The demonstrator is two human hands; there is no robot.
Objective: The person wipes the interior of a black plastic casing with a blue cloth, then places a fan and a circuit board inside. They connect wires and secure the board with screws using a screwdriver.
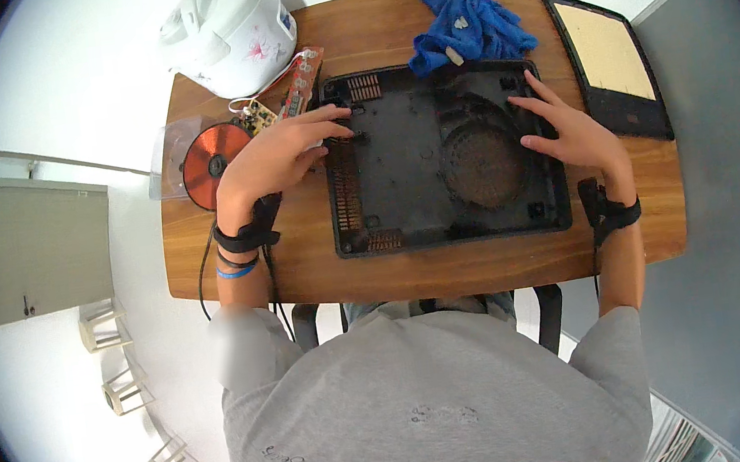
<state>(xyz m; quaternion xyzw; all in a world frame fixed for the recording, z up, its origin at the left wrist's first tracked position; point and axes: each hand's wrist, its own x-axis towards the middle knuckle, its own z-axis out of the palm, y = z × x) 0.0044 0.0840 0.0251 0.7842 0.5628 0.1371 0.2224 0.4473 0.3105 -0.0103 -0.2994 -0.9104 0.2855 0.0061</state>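
A black plastic shell, the bottom housing of an induction cooker (407,154), lies with its inside facing up on the table in front of me. It has a round vent grille on the right and slotted vents on the left. My left hand (292,149) reaches over its left rim, fingers stretched and touching the upper left edge. On the opposite side, my right hand (573,130) rests at the right rim with its fingers spread over the upper right corner. A round copper coil (212,167) sits left of the shell, partly behind my left forearm.
Behind my left hand lie a circuit board (261,116) and a long reddish board (300,84). A white rice cooker (243,40) stands at the back left, a crumpled blue cloth (475,27) at the back. A black-framed panel (610,57) lies on the wooden table (648,190) at right.
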